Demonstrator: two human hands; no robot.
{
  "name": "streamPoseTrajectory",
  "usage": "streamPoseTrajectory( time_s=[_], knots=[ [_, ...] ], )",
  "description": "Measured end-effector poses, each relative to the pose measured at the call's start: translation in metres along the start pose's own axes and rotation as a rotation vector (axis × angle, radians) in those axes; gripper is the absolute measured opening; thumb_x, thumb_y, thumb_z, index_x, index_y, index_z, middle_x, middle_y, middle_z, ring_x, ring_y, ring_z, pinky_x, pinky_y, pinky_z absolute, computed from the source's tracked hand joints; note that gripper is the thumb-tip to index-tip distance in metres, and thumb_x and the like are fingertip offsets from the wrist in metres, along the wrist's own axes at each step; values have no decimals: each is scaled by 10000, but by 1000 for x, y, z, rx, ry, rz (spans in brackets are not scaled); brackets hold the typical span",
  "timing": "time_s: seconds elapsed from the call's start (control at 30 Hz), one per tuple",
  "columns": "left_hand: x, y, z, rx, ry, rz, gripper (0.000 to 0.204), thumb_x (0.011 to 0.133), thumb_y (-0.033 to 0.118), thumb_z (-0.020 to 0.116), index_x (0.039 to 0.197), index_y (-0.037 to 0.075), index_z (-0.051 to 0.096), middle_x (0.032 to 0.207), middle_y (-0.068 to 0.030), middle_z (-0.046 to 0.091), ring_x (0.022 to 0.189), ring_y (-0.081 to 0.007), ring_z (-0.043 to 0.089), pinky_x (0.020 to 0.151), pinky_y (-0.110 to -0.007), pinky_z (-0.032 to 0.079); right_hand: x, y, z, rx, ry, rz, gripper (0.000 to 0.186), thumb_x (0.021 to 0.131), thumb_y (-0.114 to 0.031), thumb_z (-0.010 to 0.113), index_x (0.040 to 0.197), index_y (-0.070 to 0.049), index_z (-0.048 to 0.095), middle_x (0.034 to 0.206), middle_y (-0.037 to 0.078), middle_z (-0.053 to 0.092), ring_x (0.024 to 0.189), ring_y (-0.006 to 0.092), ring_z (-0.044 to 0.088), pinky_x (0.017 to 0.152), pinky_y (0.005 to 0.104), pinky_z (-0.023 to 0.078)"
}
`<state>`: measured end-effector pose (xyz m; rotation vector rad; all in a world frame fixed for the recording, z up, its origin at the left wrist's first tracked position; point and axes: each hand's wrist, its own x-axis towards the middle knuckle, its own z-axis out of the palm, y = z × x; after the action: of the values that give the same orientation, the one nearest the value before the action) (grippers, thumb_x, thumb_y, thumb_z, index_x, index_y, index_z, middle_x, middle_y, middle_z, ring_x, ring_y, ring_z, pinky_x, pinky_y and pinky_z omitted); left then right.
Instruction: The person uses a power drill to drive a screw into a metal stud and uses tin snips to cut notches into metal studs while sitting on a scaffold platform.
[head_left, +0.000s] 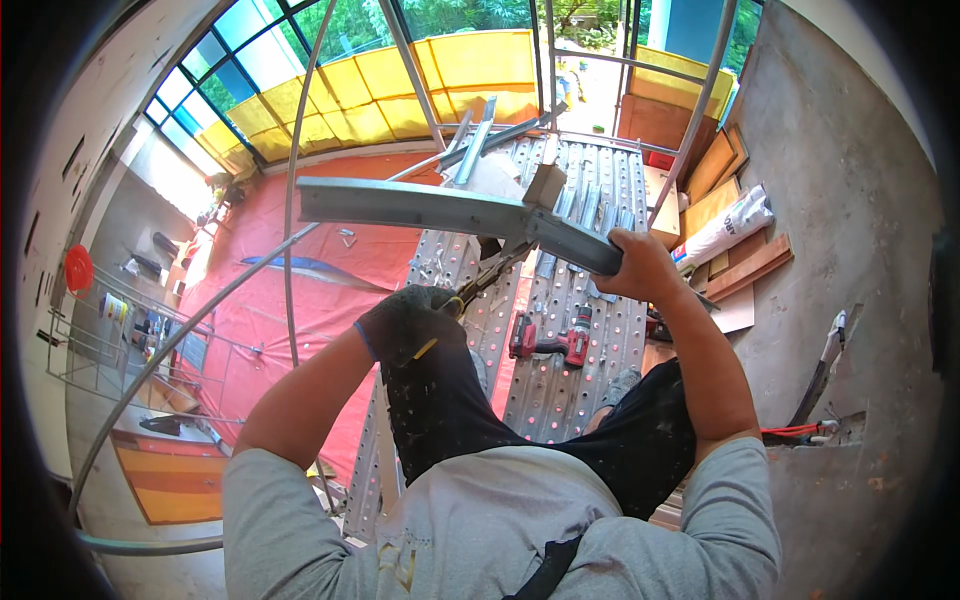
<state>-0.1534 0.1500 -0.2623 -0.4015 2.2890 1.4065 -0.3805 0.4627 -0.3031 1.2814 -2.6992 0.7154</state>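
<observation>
A long grey metal stud channel [410, 207] lies across in front of me, bent at a notch right of its middle, where a flap [545, 186] stands up. My bare right hand [640, 266] is closed around its right end. In a dark glove, my left hand [410, 325] is closed on the handles of metal snips [488, 280]. The snips point up and right, with their jaws at the underside of the bend; whether they bite the metal is hidden. Below the channel, a red and black cordless drill [553, 338] rests between my legs on the perforated metal platform [625, 335].
Short metal channel pieces [590, 215] lie on the platform, and longer offcuts [478, 140] cross at its far end. Scaffold poles [292, 200] rise left and right. A red sheet [330, 245] covers the lower floor. Boards [745, 270] and a white sack [727, 228] line the right wall.
</observation>
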Motion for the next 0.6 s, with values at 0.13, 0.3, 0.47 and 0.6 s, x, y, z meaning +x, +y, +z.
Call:
streamPoseTrajectory(
  time_s=[0.13, 0.3, 0.47, 0.6],
  knots=[
    [-1, -21, 1, -36, -83, 288, 267, 810, 290, 776, 944, 87, 666, 839, -74, 656, 777, -203, 623, 721, -364, 501, 3, -3, -1, -45, -68, 114, 558, 675, -410, 825, 1000, 16, 671, 894, 243, 707, 891, 412, 706, 841, 478, 566],
    [0, 2, 9, 429, 21, 74, 416, 823, 363, 795, 1099, 78, 672, 940, -169, 696, 892, -345, 688, 782, -432, 527, 7, 35, -7, -75, -10, 259, 676, 705, -399, 853, 1179, 23, 622, 1051, 269, 723, 1033, 419, 698, 935, 465, 552],
    [96, 3, 4, 879, 20, -227, 473, 762, 418, 781, 1036, 33, 747, 972, -231, 745, 906, -356, 739, 819, -440, 559, 1, 53, -11, -93, 23, 315, 710, 691, -376, 868, 1220, 26, 617, 1074, 250, 722, 1030, 401, 706, 931, 453, 554],
    [187, -68, -3, 1107, -113, -190, 451, 747, 415, 758, 993, 38, 765, 953, -200, 760, 870, -348, 751, 807, -461, 563, 9, 41, -16, -61, -77, 349, 713, 667, -397, 872, 1210, 16, 668, 1090, 249, 721, 1029, 382, 709, 939, 428, 554]
  ],
)
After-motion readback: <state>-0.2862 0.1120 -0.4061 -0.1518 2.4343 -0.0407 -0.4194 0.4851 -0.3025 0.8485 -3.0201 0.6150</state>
